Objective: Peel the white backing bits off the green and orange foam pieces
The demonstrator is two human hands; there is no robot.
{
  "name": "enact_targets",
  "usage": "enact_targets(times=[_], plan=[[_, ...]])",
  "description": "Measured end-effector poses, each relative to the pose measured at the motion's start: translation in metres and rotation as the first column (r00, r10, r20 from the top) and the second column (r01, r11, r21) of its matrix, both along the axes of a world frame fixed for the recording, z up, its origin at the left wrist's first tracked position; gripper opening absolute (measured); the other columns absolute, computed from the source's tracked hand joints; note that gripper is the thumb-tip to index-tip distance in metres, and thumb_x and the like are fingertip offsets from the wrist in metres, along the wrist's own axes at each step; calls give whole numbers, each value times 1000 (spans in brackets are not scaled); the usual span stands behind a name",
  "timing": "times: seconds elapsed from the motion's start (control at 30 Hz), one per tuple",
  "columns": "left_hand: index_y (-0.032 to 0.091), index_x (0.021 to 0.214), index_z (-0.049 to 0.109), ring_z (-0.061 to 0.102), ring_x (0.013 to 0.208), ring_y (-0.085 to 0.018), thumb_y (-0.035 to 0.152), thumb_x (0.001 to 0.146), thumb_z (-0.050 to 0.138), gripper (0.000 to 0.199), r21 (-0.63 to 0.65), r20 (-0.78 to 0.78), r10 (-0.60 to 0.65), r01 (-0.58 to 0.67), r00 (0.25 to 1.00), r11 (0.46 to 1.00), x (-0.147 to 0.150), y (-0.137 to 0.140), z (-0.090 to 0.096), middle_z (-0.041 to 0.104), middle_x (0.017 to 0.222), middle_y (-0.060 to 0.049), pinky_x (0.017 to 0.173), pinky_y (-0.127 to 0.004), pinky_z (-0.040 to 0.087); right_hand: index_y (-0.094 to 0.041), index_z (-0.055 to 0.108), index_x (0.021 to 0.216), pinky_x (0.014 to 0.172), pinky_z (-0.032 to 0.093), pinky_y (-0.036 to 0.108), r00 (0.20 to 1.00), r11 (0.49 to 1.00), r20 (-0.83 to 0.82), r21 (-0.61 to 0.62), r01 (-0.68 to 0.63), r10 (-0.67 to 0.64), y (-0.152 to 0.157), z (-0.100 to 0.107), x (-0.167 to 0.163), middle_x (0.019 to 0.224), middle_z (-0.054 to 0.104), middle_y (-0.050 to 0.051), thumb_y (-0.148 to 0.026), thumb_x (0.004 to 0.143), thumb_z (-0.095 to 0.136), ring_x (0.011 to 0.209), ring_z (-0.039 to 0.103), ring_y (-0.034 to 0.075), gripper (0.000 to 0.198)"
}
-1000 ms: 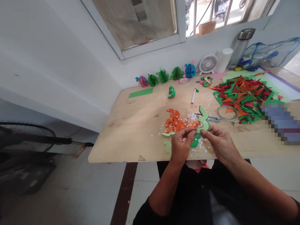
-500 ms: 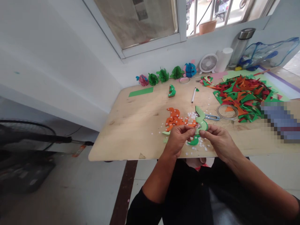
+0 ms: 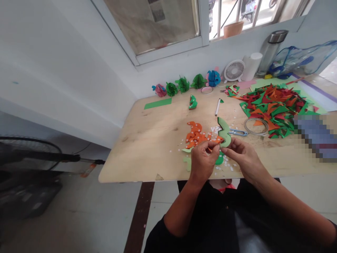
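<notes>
Between my two hands is a light green paper cutout (image 3: pixel 224 130) with a wavy outline, layered with darker paper at its edge. My left hand (image 3: pixel 204 156) pinches its lower left end, fingertips closed. My right hand (image 3: pixel 240 154) grips the lower right side with thumb and fingers. Under the hands lies a darker green paper piece (image 3: pixel 219 159), partly covered. Orange paper cutouts (image 3: pixel 195 133) dotted with small white squares are piled just beyond my left hand. Small white paper bits (image 3: pixel 228 163) are scattered around, and a blue utility knife (image 3: pixel 238 132) lies behind my right hand.
A heap of red, orange and green paper scraps (image 3: pixel 276 105) covers the right side, with a tape roll (image 3: pixel 256 125) at its edge. Folded paper figures (image 3: pixel 183 84) and a small white fan (image 3: pixel 234 71) line the wall. A white pen (image 3: pixel 218 106) lies mid-table.
The light green cutout has turned slightly and shifted left. My hands have drawn closer together, the fingertips now nearly meeting at its lower end.
</notes>
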State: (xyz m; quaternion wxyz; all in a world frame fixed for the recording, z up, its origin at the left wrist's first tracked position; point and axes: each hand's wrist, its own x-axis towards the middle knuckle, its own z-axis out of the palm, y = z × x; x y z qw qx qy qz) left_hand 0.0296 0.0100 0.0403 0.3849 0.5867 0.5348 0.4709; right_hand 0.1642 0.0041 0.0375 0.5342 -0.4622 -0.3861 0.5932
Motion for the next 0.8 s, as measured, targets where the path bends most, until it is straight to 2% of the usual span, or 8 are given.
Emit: enact_targets(times=[0.1,0.23,0.43,0.53,0.6,0.63,0.7,0.8], plan=[[17,76,73,60,64,-14,23,76,62,12,-10,27,-12,13,1000,1000,1,0,0,71,73,-3,64,-25,47,-19,64,72,55,42,22,998,1000,63,16,21,-22,0,-1,0,61,60,-4,-29,60,82,56,51,11,24],[16,74,72,60,61,-14,25,74,64,12,-127,203,-57,84,978,988,0,2,-4,69,66,-3,57,-23,47,-19,62,67,49,40,23,996,1000,90,-6,20,-20,1,-2,0,56,57,-4,-34,61,81,51,49,11,25],[14,71,71,59,58,-13,26,72,67,13,-204,289,34,26,957,979,-1,7,-10,69,64,-2,59,-23,47,-20,64,79,59,46,27,994,1000,112,26,-16,13,4,-9,0,69,64,0,-35,69,75,63,58,15,21],[15,75,72,61,64,-14,25,74,65,12,-121,200,106,-83,974,989,-1,7,-10,70,70,-3,65,-25,48,-21,63,94,69,47,31,937,975,297,179,135,-184,-1,-13,5,83,66,3,-32,76,69,77,60,19,22],[16,76,72,61,66,-14,24,76,64,11,-36,109,126,-123,986,992,0,5,-9,71,71,-3,67,-25,48,-22,62,89,71,45,31,820,922,455,326,209,-347,-7,-12,7,80,64,3,-28,80,64,75,58,19,12],[16,76,72,61,67,-14,23,76,64,11,2,70,124,-124,990,992,1,3,-8,71,72,-3,68,-25,48,-22,61,83,69,45,30,786,912,507,373,170,-354,-9,-11,7,77,64,3,-27,82,62,73,57,18,5],[17,76,72,61,69,-15,22,77,63,11,55,26,109,-110,994,992,4,-1,-6,71,73,-3,69,-26,48,-22,61,79,65,44,30,755,927,612,375,-16,-235,-12,-9,6,71,62,2,-26,84,58,65,55,17,7],[17,76,72,61,69,-15,23,77,63,11,40,62,106,-108,992,993,9,-7,-7,71,74,-3,69,-26,49,-21,61,77,60,43,28,740,938,648,339,-72,-178,-12,-6,1,65,59,0,-27,84,56,60,52,16,10]])
